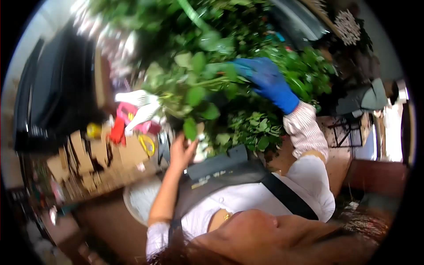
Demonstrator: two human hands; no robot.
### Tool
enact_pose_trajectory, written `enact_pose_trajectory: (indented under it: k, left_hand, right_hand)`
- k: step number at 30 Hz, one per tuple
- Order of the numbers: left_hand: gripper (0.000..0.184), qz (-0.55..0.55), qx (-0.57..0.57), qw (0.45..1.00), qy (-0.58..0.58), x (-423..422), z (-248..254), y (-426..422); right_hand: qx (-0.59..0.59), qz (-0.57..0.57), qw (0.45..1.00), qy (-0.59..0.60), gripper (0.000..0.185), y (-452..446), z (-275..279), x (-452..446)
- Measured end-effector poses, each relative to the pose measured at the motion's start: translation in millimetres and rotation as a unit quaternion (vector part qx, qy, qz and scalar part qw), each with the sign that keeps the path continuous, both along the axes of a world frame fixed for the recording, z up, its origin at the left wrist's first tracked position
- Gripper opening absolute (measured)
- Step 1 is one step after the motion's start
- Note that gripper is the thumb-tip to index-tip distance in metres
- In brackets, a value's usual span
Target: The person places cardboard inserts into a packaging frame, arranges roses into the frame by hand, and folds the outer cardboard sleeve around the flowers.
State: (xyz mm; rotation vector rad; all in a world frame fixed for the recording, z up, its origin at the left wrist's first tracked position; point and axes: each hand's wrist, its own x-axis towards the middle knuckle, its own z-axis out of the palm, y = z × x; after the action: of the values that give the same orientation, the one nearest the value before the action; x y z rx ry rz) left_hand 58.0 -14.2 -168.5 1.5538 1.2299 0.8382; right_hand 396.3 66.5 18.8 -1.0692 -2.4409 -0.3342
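Leafy green stems (196, 81) stretch across the middle of the view, smeared by motion. At their left end are white net-covered heads (143, 112) that look like wrapped flower buds. My right hand (267, 84), in a blue glove with a striped sleeve cover, is closed around the stems at their right end; its fingertips are partly blurred. Below the leaves, my bare left hand (183, 152) has bent fingers somewhat apart, with nothing clearly held; leaves cover part of its fingertips. Behind the gloved hand spreads a large heap of green foliage (304, 73).
Folded cardboard pieces (101, 154) lie on a surface at left, beside a yellow-handled tool (146, 145) and red and pink items (126, 117). A round white container (143, 198) stands below. Blurred white bundles (108, 44) sit at upper left. Another person (371, 99) is at far right.
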Motion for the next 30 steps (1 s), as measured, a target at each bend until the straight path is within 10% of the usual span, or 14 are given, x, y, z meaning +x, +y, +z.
enact_pose_trajectory:
  k: [2, 3, 4, 18, 30]
  left_hand:
    - [0.034, 0.044, 0.037, 0.997, -0.058, 3, -2, -3]
    - [0.040, -0.008, -0.173, 0.982, 0.072, -1, 32, 7]
    - [0.048, -0.030, -0.010, 0.998, -0.053, -9, -60, 1]
    - [0.112, 0.031, 0.104, 0.989, -0.098, 0, -19, -3]
    - [0.060, 0.020, 0.106, 0.993, 0.055, -6, 4, -1]
  right_hand:
    - [-0.052, -0.016, 0.998, -0.027, 0.072, -30, -20, 12]
    - [-0.074, -0.024, 0.996, -0.038, 0.075, -43, -29, 11]
    - [-0.102, -0.020, 0.994, -0.042, 0.074, -51, -45, 16]
    - [-0.201, -0.111, 0.971, -0.060, 0.071, -88, -125, 42]
    - [-0.195, -0.231, 0.925, -0.232, 0.073, -98, -72, 23]
